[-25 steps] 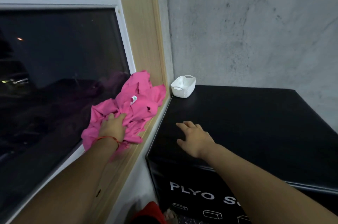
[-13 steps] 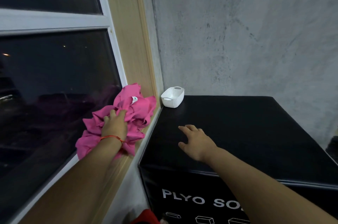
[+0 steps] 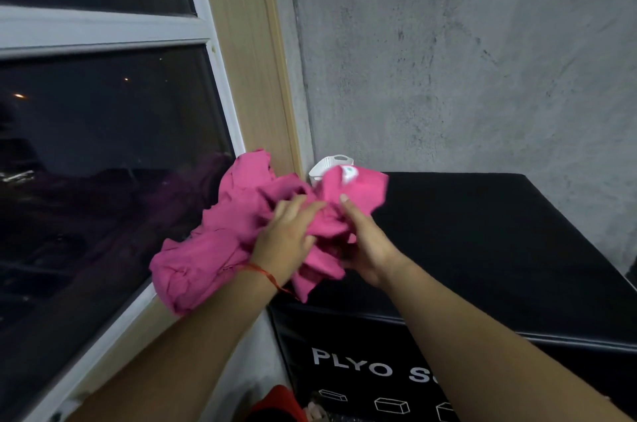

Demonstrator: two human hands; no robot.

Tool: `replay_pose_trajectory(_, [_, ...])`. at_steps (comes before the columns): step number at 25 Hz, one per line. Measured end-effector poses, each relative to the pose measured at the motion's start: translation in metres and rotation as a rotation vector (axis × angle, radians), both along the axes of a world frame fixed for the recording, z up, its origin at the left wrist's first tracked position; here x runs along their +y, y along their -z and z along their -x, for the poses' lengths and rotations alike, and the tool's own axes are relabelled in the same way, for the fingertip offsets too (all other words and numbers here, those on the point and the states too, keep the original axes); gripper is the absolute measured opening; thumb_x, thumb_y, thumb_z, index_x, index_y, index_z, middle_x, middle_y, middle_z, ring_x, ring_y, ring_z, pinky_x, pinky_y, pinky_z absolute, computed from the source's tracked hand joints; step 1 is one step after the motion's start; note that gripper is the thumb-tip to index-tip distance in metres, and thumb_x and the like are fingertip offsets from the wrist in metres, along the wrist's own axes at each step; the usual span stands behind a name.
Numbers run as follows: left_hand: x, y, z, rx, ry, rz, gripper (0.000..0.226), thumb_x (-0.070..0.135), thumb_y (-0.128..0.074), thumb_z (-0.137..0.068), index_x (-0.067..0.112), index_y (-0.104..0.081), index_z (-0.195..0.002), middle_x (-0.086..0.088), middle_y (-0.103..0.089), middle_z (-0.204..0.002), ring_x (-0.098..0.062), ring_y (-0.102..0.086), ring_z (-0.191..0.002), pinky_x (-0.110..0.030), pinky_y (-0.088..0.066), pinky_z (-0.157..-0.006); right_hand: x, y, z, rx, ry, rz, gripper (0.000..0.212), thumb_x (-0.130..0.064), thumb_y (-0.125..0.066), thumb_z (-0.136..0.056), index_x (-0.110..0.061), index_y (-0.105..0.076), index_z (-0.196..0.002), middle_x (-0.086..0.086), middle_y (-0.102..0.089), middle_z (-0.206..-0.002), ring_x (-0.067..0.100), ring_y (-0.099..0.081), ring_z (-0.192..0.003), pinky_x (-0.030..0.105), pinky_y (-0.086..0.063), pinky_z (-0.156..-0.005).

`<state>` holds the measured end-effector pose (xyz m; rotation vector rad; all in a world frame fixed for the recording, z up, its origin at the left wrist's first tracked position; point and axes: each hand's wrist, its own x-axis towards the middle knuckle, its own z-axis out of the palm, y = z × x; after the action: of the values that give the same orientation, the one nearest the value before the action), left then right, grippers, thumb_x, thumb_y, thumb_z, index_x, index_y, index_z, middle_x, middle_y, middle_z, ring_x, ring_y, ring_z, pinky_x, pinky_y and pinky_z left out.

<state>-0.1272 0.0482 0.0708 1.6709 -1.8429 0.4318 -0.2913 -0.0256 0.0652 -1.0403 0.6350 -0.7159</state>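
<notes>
A crumpled pink garment (image 3: 220, 242) with a white neck label is lifted off the window sill and hangs in front of me, over the gap between sill and black box. My left hand (image 3: 287, 242), with a red thread at the wrist, grips the bunched cloth from the left. From the right, my right hand (image 3: 365, 249) holds the same bunch from below, thumb up against the fabric. Part of the cloth covers the fingers of both hands.
A black padded plyo box (image 3: 482, 249) stands at the right against a grey concrete wall. A small white basket (image 3: 327, 164) sits at its far left corner, partly hidden by the garment. A wooden window sill (image 3: 138, 328) and dark window are at the left.
My left hand has lifted the pink garment off the sill and carried it right. My right hand has left the box top and taken hold of the cloth.
</notes>
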Motion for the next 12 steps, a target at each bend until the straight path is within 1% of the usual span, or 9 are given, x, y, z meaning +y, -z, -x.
replay_pose_trajectory(1, [0.001,0.008,0.015,-0.059,0.083,0.0,0.08,0.001,-0.076,-0.069,0.026,-0.057,-0.142,-0.003,-0.05,-0.14,-0.025,-0.044,-0.124,-0.038,-0.048,-0.104,-0.006,0.003,-0.001,-0.08,0.009,-0.092,0.053,-0.055,-0.069,-0.096,-0.023,-0.069,-0.138,0.007,-0.076,-0.126,0.028,-0.074,-0.11,0.049,-0.06,-0.093])
replay_pose_trajectory(2, [0.001,0.016,0.026,-0.115,0.146,-0.005,0.082,0.003,-0.079,-0.067,0.025,-0.057,-0.143,-0.004,-0.052,-0.14,-0.025,-0.046,-0.125,-0.036,-0.047,-0.105,-0.012,0.008,0.002,-0.127,0.045,-0.153,0.05,-0.044,-0.072,-0.097,-0.012,-0.071,-0.136,0.014,-0.076,-0.124,0.03,-0.076,-0.104,0.045,-0.063,-0.085])
replay_pose_trajectory(4, [-0.001,0.029,0.036,-0.167,0.232,-0.051,0.079,0.009,-0.079,-0.075,0.025,-0.054,-0.148,-0.007,-0.052,-0.145,-0.026,-0.047,-0.131,-0.034,-0.042,-0.111,-0.022,0.017,0.015,-0.118,0.208,-0.227,0.041,-0.018,-0.074,-0.094,0.002,-0.071,-0.13,0.022,-0.076,-0.118,0.037,-0.077,-0.1,0.044,-0.065,-0.078])
replay_pose_trajectory(5, [-0.003,0.034,0.039,-0.159,0.273,-0.096,0.076,0.013,-0.076,-0.083,0.027,-0.048,-0.153,-0.006,-0.047,-0.152,-0.026,-0.044,-0.136,-0.036,-0.039,-0.117,-0.029,0.023,0.024,-0.072,0.307,-0.229,0.035,-0.009,-0.073,-0.093,0.005,-0.072,-0.125,0.024,-0.077,-0.114,0.039,-0.077,-0.099,0.046,-0.066,-0.077])
replay_pose_trajectory(6, [-0.005,0.038,0.042,-0.151,0.312,-0.141,0.074,0.017,-0.071,-0.09,0.029,-0.042,-0.157,-0.004,-0.04,-0.158,-0.025,-0.04,-0.141,-0.037,-0.036,-0.121,-0.035,0.026,0.035,-0.035,0.392,-0.218,0.028,-0.002,-0.071,-0.092,0.005,-0.073,-0.119,0.024,-0.078,-0.11,0.04,-0.077,-0.098,0.047,-0.066,-0.076])
replay_pose_trajectory(8, [-0.012,0.045,0.05,-0.122,0.342,-0.159,0.073,0.022,-0.067,-0.096,0.034,-0.034,-0.161,0.004,-0.028,-0.167,-0.022,-0.036,-0.145,-0.033,-0.034,-0.122,-0.044,0.024,0.054,0.007,0.486,-0.174,0.02,0.003,-0.069,-0.092,0.003,-0.072,-0.112,0.022,-0.079,-0.104,0.039,-0.079,-0.092,0.048,-0.066,-0.077])
replay_pose_trajectory(10, [-0.02,0.047,0.059,-0.078,0.335,-0.143,0.075,0.023,-0.068,-0.096,0.035,-0.033,-0.16,0.01,-0.022,-0.17,-0.02,-0.037,-0.144,-0.032,-0.037,-0.12,-0.05,0.019,0.066,0.067,0.496,-0.101,0.024,0.003,-0.071,-0.091,-0.001,-0.072,-0.115,0.017,-0.08,-0.105,0.036,-0.079,-0.094,0.051,-0.065,-0.086])
replay_pose_trajectory(12, [-0.031,0.048,0.069,-0.055,0.334,-0.116,0.076,0.022,-0.07,-0.095,0.034,-0.033,-0.161,0.011,-0.021,-0.17,-0.021,-0.039,-0.142,-0.032,-0.04,-0.118,-0.06,0.011,0.075,0.127,0.521,0.02,0.028,0.001,-0.074,-0.09,-0.006,-0.072,-0.117,0.013,-0.08,-0.109,0.034,-0.078,-0.099,0.053,-0.062,-0.094])
